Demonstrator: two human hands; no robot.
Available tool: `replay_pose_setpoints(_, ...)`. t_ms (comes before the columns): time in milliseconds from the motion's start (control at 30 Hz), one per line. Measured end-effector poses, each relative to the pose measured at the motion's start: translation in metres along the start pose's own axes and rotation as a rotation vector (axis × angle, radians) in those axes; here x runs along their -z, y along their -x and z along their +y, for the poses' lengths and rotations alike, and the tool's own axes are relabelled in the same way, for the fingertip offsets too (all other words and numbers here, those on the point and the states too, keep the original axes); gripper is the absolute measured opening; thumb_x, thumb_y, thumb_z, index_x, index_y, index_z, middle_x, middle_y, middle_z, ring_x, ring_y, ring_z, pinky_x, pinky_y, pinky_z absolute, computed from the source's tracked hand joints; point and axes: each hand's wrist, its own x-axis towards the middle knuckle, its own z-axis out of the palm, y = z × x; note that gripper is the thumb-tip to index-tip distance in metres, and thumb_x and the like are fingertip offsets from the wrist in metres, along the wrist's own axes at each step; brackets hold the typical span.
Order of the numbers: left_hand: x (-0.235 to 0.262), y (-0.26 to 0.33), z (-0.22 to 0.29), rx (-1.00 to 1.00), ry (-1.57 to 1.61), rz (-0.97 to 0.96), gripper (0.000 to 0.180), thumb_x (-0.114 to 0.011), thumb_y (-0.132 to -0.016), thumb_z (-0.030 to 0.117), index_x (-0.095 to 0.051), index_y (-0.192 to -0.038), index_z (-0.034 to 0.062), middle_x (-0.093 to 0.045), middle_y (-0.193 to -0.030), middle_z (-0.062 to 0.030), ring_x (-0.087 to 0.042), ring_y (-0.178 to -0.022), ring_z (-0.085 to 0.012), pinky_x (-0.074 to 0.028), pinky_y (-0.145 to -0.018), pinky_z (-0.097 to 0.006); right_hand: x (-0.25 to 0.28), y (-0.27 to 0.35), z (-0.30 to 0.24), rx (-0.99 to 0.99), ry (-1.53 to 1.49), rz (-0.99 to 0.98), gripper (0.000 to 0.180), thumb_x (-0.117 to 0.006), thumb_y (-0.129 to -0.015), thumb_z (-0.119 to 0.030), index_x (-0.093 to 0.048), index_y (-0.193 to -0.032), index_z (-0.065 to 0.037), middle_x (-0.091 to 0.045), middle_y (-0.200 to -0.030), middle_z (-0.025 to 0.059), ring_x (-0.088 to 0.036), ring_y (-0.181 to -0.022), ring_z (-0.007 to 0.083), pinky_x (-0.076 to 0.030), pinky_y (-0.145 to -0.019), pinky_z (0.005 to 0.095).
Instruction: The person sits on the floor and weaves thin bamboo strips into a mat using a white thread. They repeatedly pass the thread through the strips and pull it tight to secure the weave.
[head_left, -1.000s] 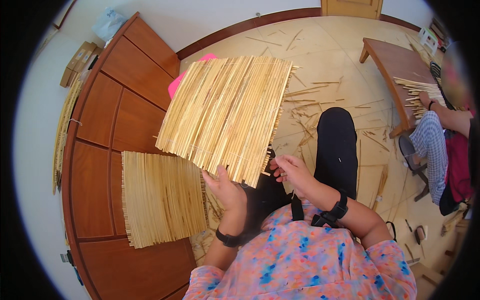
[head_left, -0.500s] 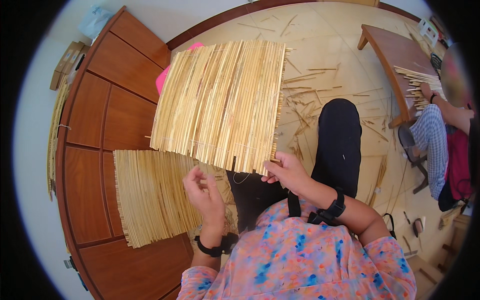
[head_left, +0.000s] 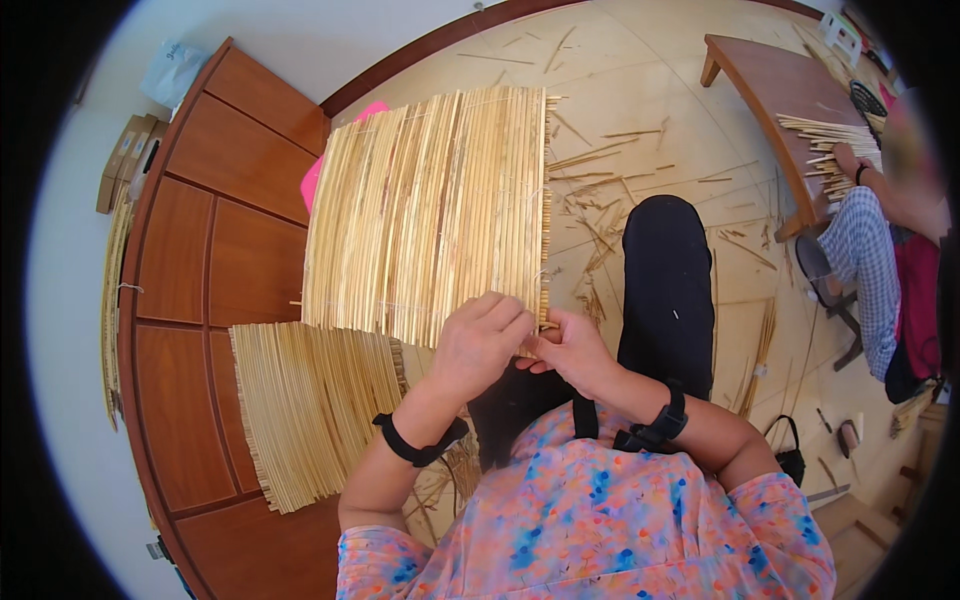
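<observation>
Both hands, left hand (head_left: pixel 478 345) and right hand (head_left: pixel 568 350), pinch closed the lower edge of a pale woven straw-stick mat (head_left: pixel 430 210) at frame centre; likely light, springy, best held at its stitched edge.

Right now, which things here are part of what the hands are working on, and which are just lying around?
In use: left hand, right hand, woven straw mat.
Lying about: second straw mat, wooden cabinet, loose straws, pink item, black handbag.
</observation>
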Motion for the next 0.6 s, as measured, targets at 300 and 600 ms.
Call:
replay_pose_setpoints(300, 0.006, -0.005, 0.002, -0.296, -0.024, 0.235, 0.026, -0.066, -0.068, 0.016, -0.061, -0.090, 0.0019, -0.053, -0.085, -0.0093, -0.058, -0.080, -0.0266, -0.052, -0.065, -0.035, -0.009, 0.014, -0.018, -0.013, -0.081, 0.002, 0.025, -0.064, -0.098, -0.009, -0.061, -0.120, 0.001, -0.071, -0.099, 0.0086, -0.070, -0.086, 0.0147, -0.060, -0.070, 0.0273)
replay_pose_setpoints(600, 0.025, -0.018, 0.012, -0.287, -0.010, 0.183, 0.024, -0.069, -0.072, 0.010, -0.062, -0.093, 0.0018, -0.062, -0.089, -0.0092, -0.064, -0.080, -0.0265, -0.054, -0.063, -0.033, -0.006, 0.010, -0.010, 0.001, -0.056, 0.025, 0.028, -0.066, -0.096, -0.006, -0.060, -0.122, 0.003, -0.071, -0.101, 0.0096, -0.069, -0.084, 0.0145, -0.059, -0.068, 0.0266)
